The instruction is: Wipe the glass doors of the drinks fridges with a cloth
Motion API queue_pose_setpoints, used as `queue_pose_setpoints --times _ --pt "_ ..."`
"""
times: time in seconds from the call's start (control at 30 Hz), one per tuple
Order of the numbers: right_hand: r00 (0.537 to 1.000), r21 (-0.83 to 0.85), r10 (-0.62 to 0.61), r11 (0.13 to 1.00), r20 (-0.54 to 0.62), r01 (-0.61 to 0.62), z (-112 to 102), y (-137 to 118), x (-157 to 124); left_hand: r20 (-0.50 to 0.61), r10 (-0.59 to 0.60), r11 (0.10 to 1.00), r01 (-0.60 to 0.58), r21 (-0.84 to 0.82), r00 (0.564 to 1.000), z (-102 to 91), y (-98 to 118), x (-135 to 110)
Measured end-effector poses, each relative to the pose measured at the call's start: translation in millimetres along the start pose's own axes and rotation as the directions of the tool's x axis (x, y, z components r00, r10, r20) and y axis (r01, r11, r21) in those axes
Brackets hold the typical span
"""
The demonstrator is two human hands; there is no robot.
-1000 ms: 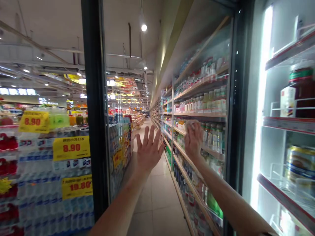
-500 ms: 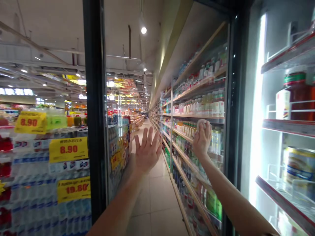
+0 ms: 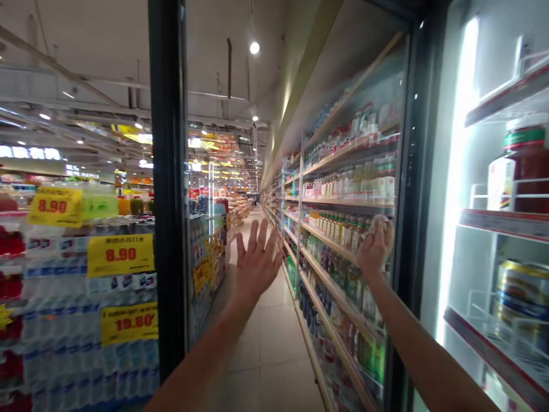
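1. The pale cloth (image 3: 379, 222) was bunched at the fingertips of the right hand, up against the glass door (image 3: 295, 154), near the door's right-hand edge.
2. The right hand (image 3: 373, 252) was closed around that cloth, its arm stretched well forward.
3. Trouble, as I judged it, could have come from the black frame (image 3: 414, 189) just beyond: too far a sideways reach might have knocked the knuckles on it, and a loose pinch might have let the cloth slip. The door could also have swung if pushed unevenly (it seemed to stand open).
4. The left hand (image 3: 258, 260) held nothing; its fingers were spread and it looked laid flat on the glass, well to the left of the cloth. The two hands were well apart.
5. Rows of bottles (image 3: 334, 226) showed in the glass behind the right hand.
6. Farther out, the lit cooler shelf (image 3: 501, 223) stood to the right, and yellow price signs (image 3: 120, 255) hung over packed bottles to the left.
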State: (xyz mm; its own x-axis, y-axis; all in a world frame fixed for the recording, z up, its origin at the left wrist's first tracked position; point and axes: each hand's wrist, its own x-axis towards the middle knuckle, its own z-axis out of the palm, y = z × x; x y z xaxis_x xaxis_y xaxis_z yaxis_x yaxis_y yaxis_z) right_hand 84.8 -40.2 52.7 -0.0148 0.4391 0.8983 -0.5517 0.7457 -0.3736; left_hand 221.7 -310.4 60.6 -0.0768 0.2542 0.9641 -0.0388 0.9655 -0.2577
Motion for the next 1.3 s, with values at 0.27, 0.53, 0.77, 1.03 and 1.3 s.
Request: queue_pose_setpoints --times 0.27,0.53,0.77,1.03,1.3 --pt "0.862 0.154 -0.496 0.865 0.109 0.478 -2 -85 -57 -0.004 0.007 1.000 -0.007 -0.017 1.000 -0.4 0 0" --pt "0.958 0.066 -0.285 0.956 0.000 0.285 4 -47 -25 0.006 0.005 1.000 -0.005 -0.011 1.000 -0.4 -1 0" --pt "0.861 0.161 -0.486 0.871 0.150 0.464 5 -110 -51 -0.008 0.009 1.000 -0.009 -0.006 1.000 -0.6 0 0" --pt "0.971 0.060 -0.217 0.975 0.100 0.212 0 -30 -9 0.010 0.001 1.000 -0.001 -0.020 1.000 -1.7 0 0" --pt "0.899 0.116 -0.412 0.910 0.147 0.398 3 -89 -44 0.004 -0.001 1.000 0.001 -0.021 1.000 1.3 -1 -1"
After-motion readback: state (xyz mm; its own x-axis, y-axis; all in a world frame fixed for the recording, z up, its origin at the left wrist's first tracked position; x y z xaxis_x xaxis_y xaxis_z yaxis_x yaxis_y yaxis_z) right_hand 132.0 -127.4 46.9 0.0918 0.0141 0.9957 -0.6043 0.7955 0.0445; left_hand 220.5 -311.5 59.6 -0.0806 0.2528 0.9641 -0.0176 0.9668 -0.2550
